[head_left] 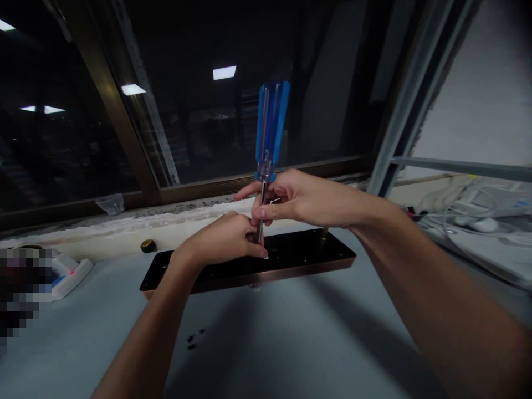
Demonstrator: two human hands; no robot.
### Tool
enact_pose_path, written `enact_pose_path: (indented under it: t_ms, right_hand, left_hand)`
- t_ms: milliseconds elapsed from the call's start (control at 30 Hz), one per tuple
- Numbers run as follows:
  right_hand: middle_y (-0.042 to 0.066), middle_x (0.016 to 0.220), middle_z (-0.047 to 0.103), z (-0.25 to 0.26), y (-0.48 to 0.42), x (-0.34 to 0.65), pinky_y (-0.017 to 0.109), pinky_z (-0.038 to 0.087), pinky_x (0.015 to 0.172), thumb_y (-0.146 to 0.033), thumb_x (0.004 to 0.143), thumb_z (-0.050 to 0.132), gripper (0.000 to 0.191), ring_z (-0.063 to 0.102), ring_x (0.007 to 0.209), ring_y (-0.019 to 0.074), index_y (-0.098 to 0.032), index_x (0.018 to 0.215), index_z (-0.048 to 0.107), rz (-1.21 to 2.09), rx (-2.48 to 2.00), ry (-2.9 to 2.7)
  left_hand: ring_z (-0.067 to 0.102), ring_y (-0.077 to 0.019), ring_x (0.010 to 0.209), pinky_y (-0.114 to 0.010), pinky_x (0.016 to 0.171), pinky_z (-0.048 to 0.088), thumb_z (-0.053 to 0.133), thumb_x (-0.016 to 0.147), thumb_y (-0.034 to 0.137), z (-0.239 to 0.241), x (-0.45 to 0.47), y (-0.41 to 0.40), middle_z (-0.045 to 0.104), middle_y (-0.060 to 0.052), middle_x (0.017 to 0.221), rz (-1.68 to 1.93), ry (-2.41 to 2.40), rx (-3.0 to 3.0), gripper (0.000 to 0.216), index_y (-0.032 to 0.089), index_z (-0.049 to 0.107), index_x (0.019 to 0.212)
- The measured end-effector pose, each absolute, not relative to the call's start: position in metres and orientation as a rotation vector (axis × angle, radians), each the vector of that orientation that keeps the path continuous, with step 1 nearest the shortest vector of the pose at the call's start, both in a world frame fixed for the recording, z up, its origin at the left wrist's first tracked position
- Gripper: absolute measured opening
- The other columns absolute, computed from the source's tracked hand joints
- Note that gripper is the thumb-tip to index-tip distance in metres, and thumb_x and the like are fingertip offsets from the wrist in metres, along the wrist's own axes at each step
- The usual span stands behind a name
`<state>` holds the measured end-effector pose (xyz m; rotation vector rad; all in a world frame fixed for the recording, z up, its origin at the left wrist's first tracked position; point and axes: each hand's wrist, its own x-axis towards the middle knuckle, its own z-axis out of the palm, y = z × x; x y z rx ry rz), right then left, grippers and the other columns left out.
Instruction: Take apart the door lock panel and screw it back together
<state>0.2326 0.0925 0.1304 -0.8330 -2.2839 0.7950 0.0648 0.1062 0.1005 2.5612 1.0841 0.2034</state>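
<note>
A screwdriver (271, 130) with a clear blue handle stands upright over a long black plate (299, 255) that lies on the grey table. My right hand (291, 197) pinches its metal shaft just below the handle. Lower down, my left hand (226, 238) is closed around the shaft near the tip, resting on the plate. A brass post (323, 235) rises from the plate's far right part. What the tip touches is hidden by my fingers.
A small brass knob (148, 245) lies behind the plate's left end. A white device (68, 271) sits at the left. Several tiny dark screws (194, 338) lie on the table in front. White cables and clutter (477, 216) fill the right. A dark window runs behind.
</note>
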Motion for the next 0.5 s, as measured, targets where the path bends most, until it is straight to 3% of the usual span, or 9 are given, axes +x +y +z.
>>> enact_pose_path:
  t_ms: [133,333,500]
  right_hand:
    - [-0.001,0.069,0.065,0.129,0.0935,0.2326,0.028,0.047,0.073,-0.019,0.077,0.054,0.027,0.063,0.073,0.0131,-0.017,0.104,0.058,0.935,-0.839,-2.241]
    - [-0.001,0.068,0.063,0.126,0.0982,0.2328,0.025,0.047,0.063,-0.02,0.074,0.058,0.014,0.059,0.066,0.0111,-0.016,0.087,0.062,0.895,-0.803,-2.195]
    - [-0.002,0.06,0.059,0.129,0.0946,0.2318,0.022,0.045,0.058,-0.018,0.072,0.058,0.006,0.055,0.059,0.0091,-0.015,0.07,0.063,0.772,-0.866,-2.213]
  left_hand:
    - [0.055,-0.0136,0.064,-0.024,0.058,0.038,0.059,0.07,0.029,0.1007,0.067,0.1063,0.062,0.0,0.068,0.219,1.114,2.58,0.014,0.016,0.065,0.072]
    - [0.054,-0.0125,0.065,-0.023,0.06,0.04,0.054,0.068,0.014,0.1025,0.068,0.1039,0.061,0.001,0.07,0.216,1.058,2.538,0.011,0.016,0.062,0.073]
    - [0.055,-0.0131,0.068,-0.023,0.06,0.04,0.054,0.071,0.02,0.1016,0.0662,0.1035,0.062,0.001,0.073,0.197,1.054,2.5,0.014,0.017,0.063,0.081]
